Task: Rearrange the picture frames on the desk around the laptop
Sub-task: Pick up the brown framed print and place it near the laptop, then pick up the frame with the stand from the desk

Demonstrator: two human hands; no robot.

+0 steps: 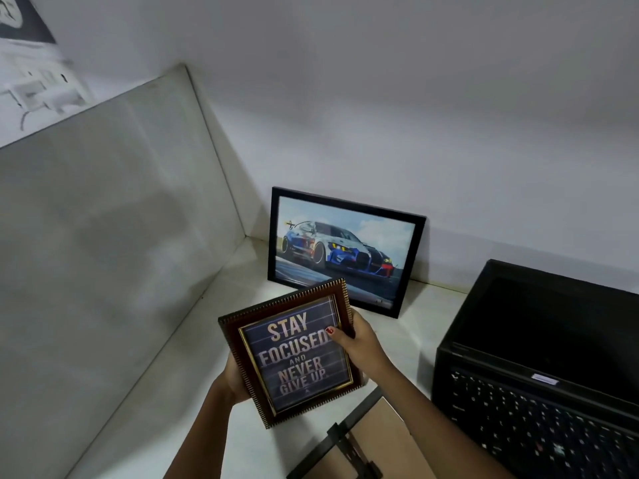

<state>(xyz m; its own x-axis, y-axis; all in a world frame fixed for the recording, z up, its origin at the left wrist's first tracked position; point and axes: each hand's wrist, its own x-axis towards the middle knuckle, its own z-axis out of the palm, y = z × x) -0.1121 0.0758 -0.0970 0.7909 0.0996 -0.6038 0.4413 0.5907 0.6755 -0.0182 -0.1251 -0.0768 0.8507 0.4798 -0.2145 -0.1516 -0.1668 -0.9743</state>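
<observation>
A brown and gold quote frame (294,354) reading "Stay focused and never give up" is held above the desk, tilted. My left hand (233,376) grips its left edge from behind. My right hand (359,338) grips its right edge, thumb on the glass. A black-framed car picture (344,250) leans against the back wall, just beyond the held frame. An open black laptop (539,368) stands on the desk at the right. Another frame (359,444) lies face down near the front, its brown backing and black stand showing.
The white desk (193,392) runs into a corner. A grey partition panel (103,254) closes off the left side, and the white wall (415,115) stands behind. Papers (34,81) are pinned above the partition at the top left.
</observation>
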